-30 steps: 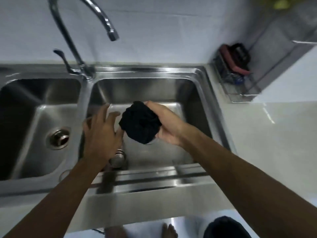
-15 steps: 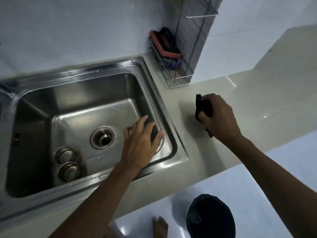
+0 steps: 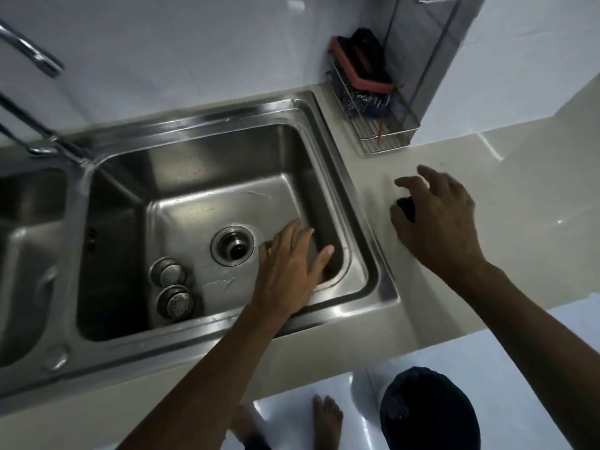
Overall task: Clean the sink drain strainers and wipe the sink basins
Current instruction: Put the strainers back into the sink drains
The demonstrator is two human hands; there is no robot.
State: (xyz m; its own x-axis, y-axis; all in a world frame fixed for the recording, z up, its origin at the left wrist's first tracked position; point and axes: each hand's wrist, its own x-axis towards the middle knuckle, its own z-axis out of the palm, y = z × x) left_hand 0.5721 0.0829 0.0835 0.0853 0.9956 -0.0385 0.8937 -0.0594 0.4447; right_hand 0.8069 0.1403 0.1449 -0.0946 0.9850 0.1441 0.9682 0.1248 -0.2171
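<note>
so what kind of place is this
Most likely a home kitchen: a stainless double sink with a faucet set in a pale countertop, and a wire rack holding a scrub pad by the wall.

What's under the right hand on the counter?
A black cloth peeks out between thumb and fingers of the right hand, above the counter. The palm covers the rest of it.

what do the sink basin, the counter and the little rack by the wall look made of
Sink basin: apparently stainless steel, brushed; grey sheen, streaky reflections.
Counter: perhaps polished stone or tile; pale beige, glossy highlights.
Rack: thin shiny metal wire, possibly chromed.
</note>
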